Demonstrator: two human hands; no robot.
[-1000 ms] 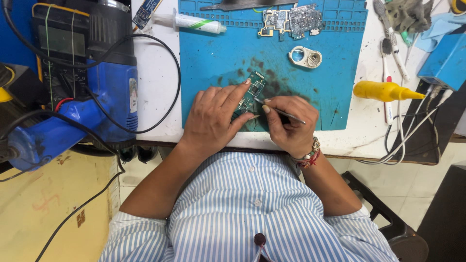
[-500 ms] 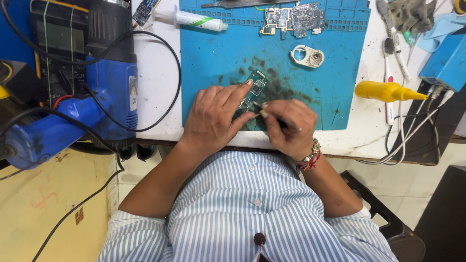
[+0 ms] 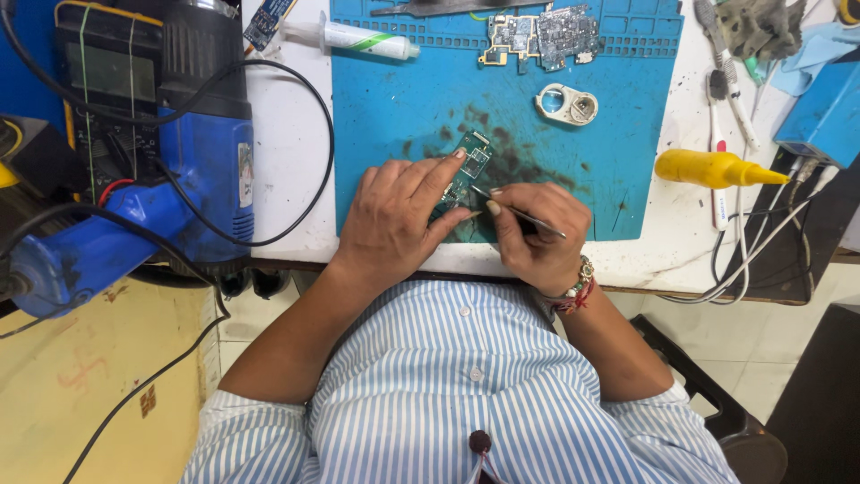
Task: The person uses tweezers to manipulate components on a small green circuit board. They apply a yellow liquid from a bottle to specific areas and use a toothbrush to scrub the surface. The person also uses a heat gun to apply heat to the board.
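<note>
Little has moved since the earlier frames: both hands sit at the same near edge of the mat, and only the tool tip has shifted slightly along the board. Judged from that, the fine work on the board goes on at one spot.

Largest first. White tabletop (image 3: 287,152), scuffed, runs across the far part of the view; pale tiled floor shows at near right. Blue heat gun (image 3: 193,170) with black cable lies at far left, a dark meter behind it. Blue rubber work mat (image 3: 394,116), stained dark near the middle, covers the centre of the tabletop.

Left hand (image 3: 399,215) lies flat and spread, fingers pressing down on the small green circuit board (image 3: 468,170), which rests on the mat just beyond the near edge. Right hand (image 3: 537,233) is curled closed around a thin metal probe or tweezer (image 3: 520,215), its tip touching the board's near right side.

Smaller items: yellow plastic nozzle bottle (image 3: 712,168) at right, off the mat; white tube with green stripe (image 3: 358,38) at far left of the mat; bare grey phone mainboard (image 3: 542,36) at the far edge; white ring-shaped camera frame (image 3: 567,103) nearer than it.
</note>
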